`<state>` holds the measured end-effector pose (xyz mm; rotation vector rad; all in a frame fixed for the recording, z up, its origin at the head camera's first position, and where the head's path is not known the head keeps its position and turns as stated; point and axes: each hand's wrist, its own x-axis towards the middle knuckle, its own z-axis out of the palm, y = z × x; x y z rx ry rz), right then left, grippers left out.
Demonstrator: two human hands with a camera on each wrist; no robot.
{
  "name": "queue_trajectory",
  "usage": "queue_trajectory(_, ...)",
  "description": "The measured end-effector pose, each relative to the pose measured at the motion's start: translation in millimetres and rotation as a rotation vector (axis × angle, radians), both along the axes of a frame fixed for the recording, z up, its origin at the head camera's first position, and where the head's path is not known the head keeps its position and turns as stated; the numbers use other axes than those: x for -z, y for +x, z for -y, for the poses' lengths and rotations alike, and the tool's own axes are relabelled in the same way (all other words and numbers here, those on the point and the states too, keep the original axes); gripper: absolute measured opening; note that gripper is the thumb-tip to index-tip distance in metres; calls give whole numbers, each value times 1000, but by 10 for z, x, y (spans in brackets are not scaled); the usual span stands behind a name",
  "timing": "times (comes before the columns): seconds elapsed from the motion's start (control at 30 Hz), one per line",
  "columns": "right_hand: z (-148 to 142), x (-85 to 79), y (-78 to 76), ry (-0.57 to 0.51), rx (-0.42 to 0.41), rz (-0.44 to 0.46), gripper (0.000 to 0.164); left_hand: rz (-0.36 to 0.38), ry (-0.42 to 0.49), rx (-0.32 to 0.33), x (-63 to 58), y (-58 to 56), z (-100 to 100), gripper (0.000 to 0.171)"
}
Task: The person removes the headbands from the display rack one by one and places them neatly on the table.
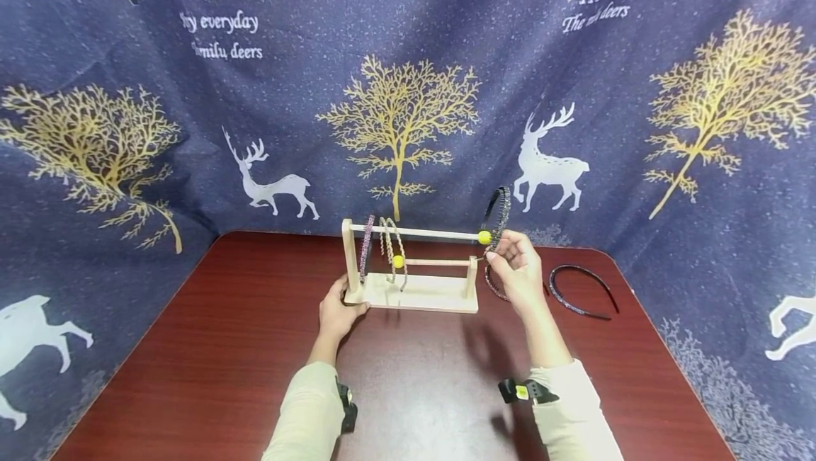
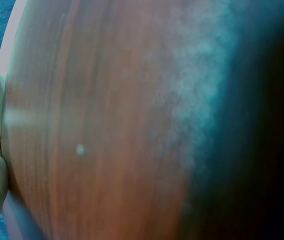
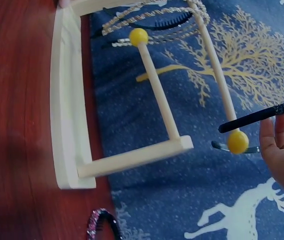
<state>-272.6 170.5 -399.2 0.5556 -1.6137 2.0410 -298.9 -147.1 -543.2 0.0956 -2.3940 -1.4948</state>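
Note:
A pale wooden headband stand (image 1: 421,293) has two rods, each tipped with a yellow ball. My left hand (image 1: 334,312) grips the left end of its base, thumb in front and fingers behind. Between the fingers and thumb of my right hand (image 1: 521,273) is a dark glittery headband (image 1: 503,209) with comb teeth. It is held at the upper rod's yellow ball (image 1: 484,237); in the right wrist view its ends (image 3: 247,121) lie on either side of that ball. A pink-purple glittery headband (image 1: 366,248) and braided beige headbands (image 1: 401,252) hang on the upper rod.
Right of the stand, a dark glittery headband (image 1: 566,301) lies on the red-brown table (image 1: 210,348). Another headband, pinkish and glittery (image 3: 96,225), lies by the stand's right end, partly behind my right hand in the head view. A blue deer-print cloth (image 1: 274,114) hangs behind the table.

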Motion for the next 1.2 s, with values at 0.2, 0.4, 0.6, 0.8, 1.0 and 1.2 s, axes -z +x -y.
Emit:
queue_trajectory(0.2, -100, 8, 81, -30, 9, -6, 40, 2, -3, 0, -12, -1, -5, 80)
queue_trajectory(0.4, -134, 88, 242, -90, 44, -10, 44, 2, -1, -4, -18, 5, -19, 79)
queue_trajectory(0.6, -50, 202, 418, -113, 63, 19, 44, 2, 9, -10, -1, 24, -31, 79)
queue_trajectory(0.8, 56, 322, 577, -55, 115, 6, 35, -11, 10, -9, 34, 60, -22, 79)
queue_trajectory(1.0, 184, 437, 740, 12, 149, 40, 31, -31, -16, -17, 72, 71, -1, 78)
queue_trajectory(1.2, 297, 550, 789, 64, 164, 65, 34, -59, -35, -19, 39, 18, 4, 77)
